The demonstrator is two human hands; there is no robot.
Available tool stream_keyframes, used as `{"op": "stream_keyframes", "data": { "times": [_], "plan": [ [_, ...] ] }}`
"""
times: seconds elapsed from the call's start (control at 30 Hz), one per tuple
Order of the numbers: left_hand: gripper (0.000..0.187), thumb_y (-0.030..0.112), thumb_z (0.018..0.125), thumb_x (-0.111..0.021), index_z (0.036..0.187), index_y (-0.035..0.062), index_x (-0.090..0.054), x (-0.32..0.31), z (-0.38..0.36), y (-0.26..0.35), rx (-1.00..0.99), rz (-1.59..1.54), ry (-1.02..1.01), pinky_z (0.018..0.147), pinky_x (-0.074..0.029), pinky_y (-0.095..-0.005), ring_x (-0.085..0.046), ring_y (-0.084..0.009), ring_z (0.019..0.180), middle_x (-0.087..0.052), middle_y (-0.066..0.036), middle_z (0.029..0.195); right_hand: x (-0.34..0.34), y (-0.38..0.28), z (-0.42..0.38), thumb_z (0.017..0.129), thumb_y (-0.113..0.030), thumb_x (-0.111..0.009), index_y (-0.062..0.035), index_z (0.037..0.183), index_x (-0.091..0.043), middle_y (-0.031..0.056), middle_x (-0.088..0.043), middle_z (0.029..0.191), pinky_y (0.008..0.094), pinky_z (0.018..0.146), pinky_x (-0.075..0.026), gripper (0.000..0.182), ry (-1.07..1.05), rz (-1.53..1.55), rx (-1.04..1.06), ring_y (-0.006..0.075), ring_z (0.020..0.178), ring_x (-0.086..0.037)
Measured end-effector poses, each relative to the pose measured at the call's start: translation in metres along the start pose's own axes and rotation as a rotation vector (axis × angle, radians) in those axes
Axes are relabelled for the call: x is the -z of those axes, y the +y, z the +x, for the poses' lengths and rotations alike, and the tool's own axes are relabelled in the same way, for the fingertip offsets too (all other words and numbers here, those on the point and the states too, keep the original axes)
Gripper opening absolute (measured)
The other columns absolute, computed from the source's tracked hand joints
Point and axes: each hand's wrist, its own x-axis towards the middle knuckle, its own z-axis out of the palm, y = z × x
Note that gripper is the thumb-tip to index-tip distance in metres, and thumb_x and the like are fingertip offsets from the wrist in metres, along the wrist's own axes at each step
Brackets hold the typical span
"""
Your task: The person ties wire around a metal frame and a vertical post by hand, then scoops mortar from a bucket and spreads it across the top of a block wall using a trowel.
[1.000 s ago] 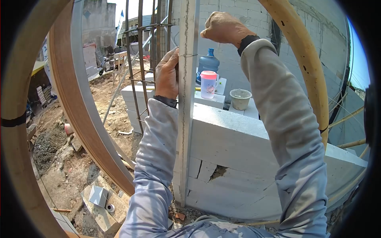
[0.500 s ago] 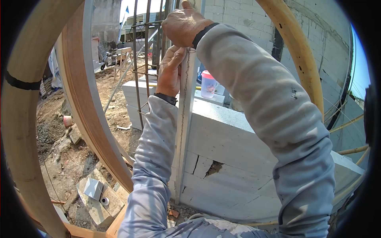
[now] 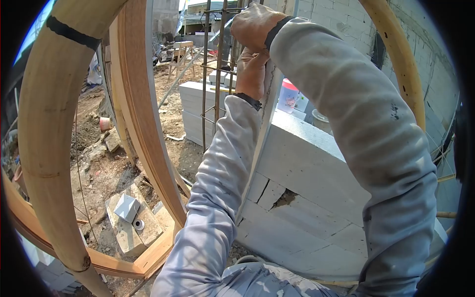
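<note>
Both of my hands are raised, close together, at a narrow upright pale post (image 3: 267,106). My right hand (image 3: 257,27) is the higher one, its fingers curled at the post's upper part. Just beneath it, my left hand (image 3: 251,74) is closed against the post's left side, its fingertips covered by my right hand. Anything pinched between the fingers is hidden. Left of my hands stands a cage of rusty reinforcing bars (image 3: 219,74). A low wall of pale blocks (image 3: 316,153) meets the post on the right, with a broken hole in its face.
A brown wooden frame (image 3: 141,99) and a thick bamboo pole (image 3: 44,158) stand on the left; another bamboo pole (image 3: 403,74) rises at right. Behind the wall is a pink-lidded jug (image 3: 287,96). Below left, a grey block (image 3: 127,207) and white spool (image 3: 139,224) lie on a board.
The view has shifted, so the scene sits farther right and the post looks tilted. My left hand has come up closer under my right hand, which now covers its fingertips.
</note>
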Motion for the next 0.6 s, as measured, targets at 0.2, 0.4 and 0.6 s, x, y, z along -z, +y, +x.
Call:
{"op": "stream_keyframes", "data": {
  "times": [0.2,0.4,0.6],
  "plan": [
    [0.032,0.010,0.077,-0.065,0.106,0.0000,-0.058,0.003,-0.003,-0.002,-0.049,0.076,0.032,0.068,-0.049,-0.0270,-0.063,-0.0144,0.076,-0.064,-0.004,0.092,0.000,-0.001,-0.014,0.078,-0.013,-0.061,-0.0107,0.093,-0.070,0.0077,-0.067,0.093,0.0363,0.076,-0.051,0.017,0.024,0.076,0.026,0.0220,0.085,-0.065],
    [0.018,0.016,0.082,-0.067,0.092,0.0027,-0.061,-0.001,0.002,-0.007,-0.054,0.049,0.026,0.068,-0.045,-0.0203,-0.058,-0.0069,0.076,-0.064,-0.002,0.085,-0.018,0.020,-0.029,0.076,-0.013,-0.064,-0.0094,0.091,-0.070,0.0093,-0.067,0.090,0.0349,0.072,-0.054,0.016,-0.038,0.117,-0.105,0.0243,0.085,-0.066],
    [0.025,0.026,0.087,-0.062,0.096,0.0034,-0.059,-0.004,-0.006,0.002,0.006,0.058,0.002,0.069,-0.046,-0.0210,-0.058,-0.0078,0.076,-0.064,-0.002,0.085,-0.035,0.015,-0.062,0.076,-0.014,-0.064,-0.0083,0.086,-0.069,0.0109,-0.067,0.086,0.0348,0.071,-0.054,0.013,0.103,0.157,-0.237,0.0252,0.083,-0.066]
  ]
}}
